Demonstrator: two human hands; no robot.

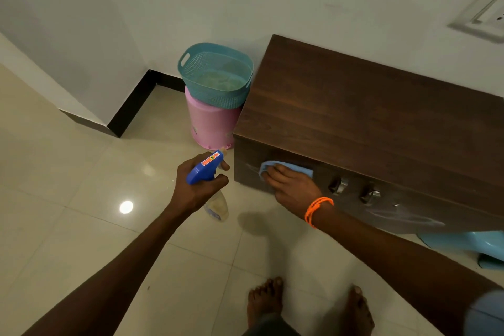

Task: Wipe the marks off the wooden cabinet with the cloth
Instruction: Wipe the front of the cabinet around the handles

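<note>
A dark wooden cabinet [368, 117] stands against the wall at the right. On its front face, near the left edge, my right hand [291, 185] presses a light blue cloth [289, 166] flat with straight fingers. Pale smears show on the front beside the cloth and further right [403, 215]. My left hand [196, 185] grips a spray bottle [210, 180] with a blue trigger head, held just left of the cabinet's corner, nozzle toward the cabinet.
A teal basket [215, 73] sits on an upturned pink bucket [210, 125] in the corner left of the cabinet. Two metal handles [351, 189] stick out of the front. A light blue plastic object [469, 245] lies under the cabinet at right. My bare feet [308, 305] stand on glossy tiles.
</note>
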